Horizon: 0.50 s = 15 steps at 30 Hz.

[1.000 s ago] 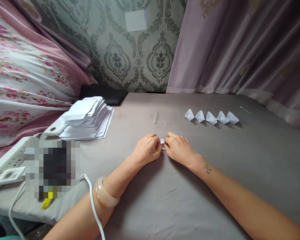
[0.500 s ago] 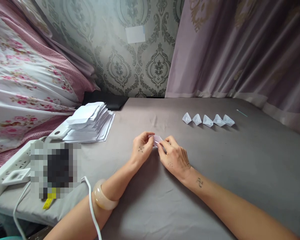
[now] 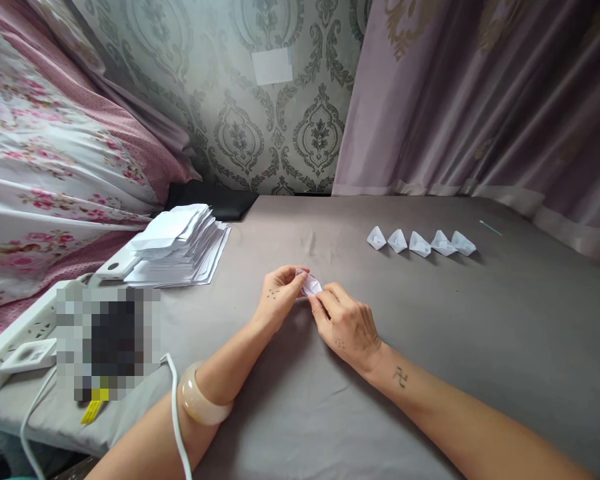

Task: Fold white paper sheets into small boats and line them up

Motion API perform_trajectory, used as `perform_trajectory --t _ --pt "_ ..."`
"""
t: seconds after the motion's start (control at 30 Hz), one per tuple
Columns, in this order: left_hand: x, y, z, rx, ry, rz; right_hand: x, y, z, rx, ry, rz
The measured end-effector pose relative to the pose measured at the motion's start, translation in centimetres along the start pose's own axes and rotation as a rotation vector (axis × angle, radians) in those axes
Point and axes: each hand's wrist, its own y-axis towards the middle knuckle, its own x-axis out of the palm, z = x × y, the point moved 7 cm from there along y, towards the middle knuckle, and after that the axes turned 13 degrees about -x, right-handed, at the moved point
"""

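A small folded piece of white paper is pinched between both hands, just above the grey cloth-covered table. My left hand grips its left end between thumb and fingers. My right hand holds its lower right edge with thumb and fingertips. Creases and a slanted flap show on the paper; its underside is hidden. Beyond my right hand, several folded white paper shapes, like little boats, stand in a row on the cloth.
At the left rises a tall stack of white paper sheets, before a black flat case. A white power strip and a white cable lie near my left forearm. A thin green-white stick lies far right.
The folded paper has turned and now shows more of its creased face. My right fingers have shifted slightly left and down along its edge. The view has moved a little.
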Motion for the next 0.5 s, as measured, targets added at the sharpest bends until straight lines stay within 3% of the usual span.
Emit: perform_trajectory --t 0.07,0.33,0.5 --pt "0.0 0.0 -0.1 -0.018 -0.013 0.004 -0.1 0.1 0.2 0.045 0.050 0.010" --pt "0.9 -0.4 0.4 0.199 0.271 -0.004 0.3 0.7 1.7 0.243 0.208 -0.019" --pt "1.1 -0.5 0.2 0.240 0.321 0.001 0.9 0.8 2.3 0.269 0.177 -0.077"
